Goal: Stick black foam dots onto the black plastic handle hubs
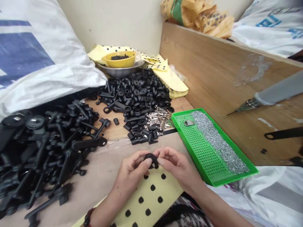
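A small round black plastic part [151,156] is held up between my two hands at the near edge of the table. My left hand [132,168] grips its left side between thumb and fingers. The fingertips of my right hand [174,162] pinch at its right side; whether they also hold a smaller piece is hidden. Below my hands lies a yellow sheet with black dots [152,188]. Just beyond them are short black tubular pieces [142,139] and a heap of small shiny metal strips [159,118].
Black arm-shaped parts [59,142] are piled left, round black parts [142,91] behind. A green perforated tray [189,148] of small silver pieces stands right. A yellow bowl [118,63] sits in a metal basin [120,72]. A pointed tool [251,104] juts in beside the wooden board [208,63].
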The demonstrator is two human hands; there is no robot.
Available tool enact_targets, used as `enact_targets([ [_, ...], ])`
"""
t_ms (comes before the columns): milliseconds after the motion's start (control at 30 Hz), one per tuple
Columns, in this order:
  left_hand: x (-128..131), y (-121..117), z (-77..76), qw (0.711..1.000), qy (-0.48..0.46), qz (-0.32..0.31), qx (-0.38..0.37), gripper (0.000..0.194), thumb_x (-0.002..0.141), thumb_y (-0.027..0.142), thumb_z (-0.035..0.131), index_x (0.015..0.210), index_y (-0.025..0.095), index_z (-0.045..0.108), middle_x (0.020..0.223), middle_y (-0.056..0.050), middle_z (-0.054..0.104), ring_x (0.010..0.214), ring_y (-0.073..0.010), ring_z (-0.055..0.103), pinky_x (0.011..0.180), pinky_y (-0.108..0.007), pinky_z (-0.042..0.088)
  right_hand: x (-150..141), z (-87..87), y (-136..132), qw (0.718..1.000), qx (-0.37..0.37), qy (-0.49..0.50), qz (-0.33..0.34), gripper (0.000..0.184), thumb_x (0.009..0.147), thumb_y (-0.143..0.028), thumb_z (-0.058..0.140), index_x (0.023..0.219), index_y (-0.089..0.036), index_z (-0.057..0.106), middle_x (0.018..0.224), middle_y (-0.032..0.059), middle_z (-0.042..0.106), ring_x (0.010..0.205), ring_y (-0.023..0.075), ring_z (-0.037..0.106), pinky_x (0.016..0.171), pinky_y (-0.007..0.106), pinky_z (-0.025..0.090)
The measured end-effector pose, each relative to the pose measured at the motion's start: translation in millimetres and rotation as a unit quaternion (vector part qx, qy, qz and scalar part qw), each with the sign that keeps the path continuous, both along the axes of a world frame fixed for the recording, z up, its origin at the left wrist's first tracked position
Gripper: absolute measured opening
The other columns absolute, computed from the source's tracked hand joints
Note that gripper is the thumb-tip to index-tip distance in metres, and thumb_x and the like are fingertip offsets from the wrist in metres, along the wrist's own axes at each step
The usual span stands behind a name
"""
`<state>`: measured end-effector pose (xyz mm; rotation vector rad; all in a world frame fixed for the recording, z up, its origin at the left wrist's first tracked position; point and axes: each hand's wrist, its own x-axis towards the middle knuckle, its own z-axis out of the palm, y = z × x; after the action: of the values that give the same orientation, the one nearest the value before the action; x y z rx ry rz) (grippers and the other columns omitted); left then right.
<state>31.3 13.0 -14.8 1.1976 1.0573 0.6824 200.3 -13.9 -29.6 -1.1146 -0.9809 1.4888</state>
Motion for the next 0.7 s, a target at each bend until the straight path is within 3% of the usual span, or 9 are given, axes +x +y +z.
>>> enact_targets([
  [133,-2.7,-4.9,3.9,0.999,-0.021,0.022,0.012,0.029,0.081,0.041,0.063,0.098,0.017,0.065,0.082,-0.005,0.069,0.069,-0.0148,0.058,0.063,-0.024,0.049,0.2,-1.6,-2.7,0.999,-0.017,0.052,-0.002,0.024,0.083,-0.043,0.063,0.091,-0.022,0.055,0.089,0.0029,0.064,0.077,0.0163,0.061,0.075,0.031,0.049],
  [233,-2.5,-11.6,2.9,0.999,-0.005,0.009,0.050,0.027,0.084,0.038,0.060,0.102,0.017,0.065,0.086,-0.005,0.070,0.073,-0.0157,0.059,0.065,-0.024,0.048,-2.8,-1.6,-8.1,0.993,0.071,-0.087,0.044,0.017,0.091,-0.039,0.053,0.098,-0.023,0.056,0.083,0.0016,0.064,0.073,0.0162,0.061,0.066,0.027,0.047],
  [333,-0.9,-20.8,4.7,0.999,-0.022,-0.002,0.043,0.030,0.084,0.036,0.059,0.107,0.017,0.064,0.089,-0.005,0.068,0.075,-0.0152,0.059,0.066,-0.023,0.048,-10.9,0.7,-12.1,0.948,0.200,-0.243,0.052,0.017,0.097,-0.028,0.040,0.105,-0.025,0.055,0.083,0.0025,0.066,0.072,0.0178,0.062,0.064,0.028,0.046],
  [433,-10.3,-31.4,14.7,0.998,-0.047,0.029,0.012,0.035,0.080,0.037,0.064,0.107,0.015,0.064,0.083,-0.005,0.067,0.069,-0.0135,0.057,0.062,-0.022,0.048,-22.2,6.8,-15.4,0.909,0.279,-0.297,0.087,0.027,0.099,-0.021,0.033,0.117,-0.027,0.051,0.098,0.0050,0.068,0.083,0.0190,0.065,0.070,0.029,0.049],
  [533,-49.1,-48.8,33.5,0.996,0.011,0.091,0.016,0.038,0.076,0.037,0.066,0.108,0.016,0.065,0.084,-0.005,0.069,0.065,-0.0136,0.058,0.058,-0.022,0.047,-27.1,12.3,-24.8,0.872,0.320,-0.333,0.165,0.038,0.098,-0.022,0.035,0.135,-0.028,0.037,0.118,0.0078,0.064,0.099,0.0208,0.065,0.081,0.031,0.051],
  [600,-91.9,-69.5,48.6,0.981,0.116,0.146,0.048,0.035,0.077,0.035,0.065,0.109,0.020,0.066,0.088,-0.005,0.071,0.066,-0.0152,0.061,0.059,-0.023,0.048,-21.8,10.1,-34.1,0.826,0.358,-0.383,0.206,0.046,0.097,-0.028,0.040,0.142,-0.027,0.030,0.123,0.0101,0.062,0.106,0.0233,0.062,0.085,0.035,0.051],
  [700,-160.6,-115.1,68.5,0.908,0.356,0.190,0.112,0.033,0.078,0.038,0.064,0.108,0.024,0.067,0.095,-0.003,0.072,0.077,-0.0196,0.065,0.066,-0.024,0.048,-4.3,-7.2,-46.0,0.729,0.444,-0.451,0.261,0.049,0.092,-0.040,0.049,0.138,-0.023,0.042,0.128,0.0129,0.060,0.114,0.0292,0.057,0.091,0.041,0.048],
])
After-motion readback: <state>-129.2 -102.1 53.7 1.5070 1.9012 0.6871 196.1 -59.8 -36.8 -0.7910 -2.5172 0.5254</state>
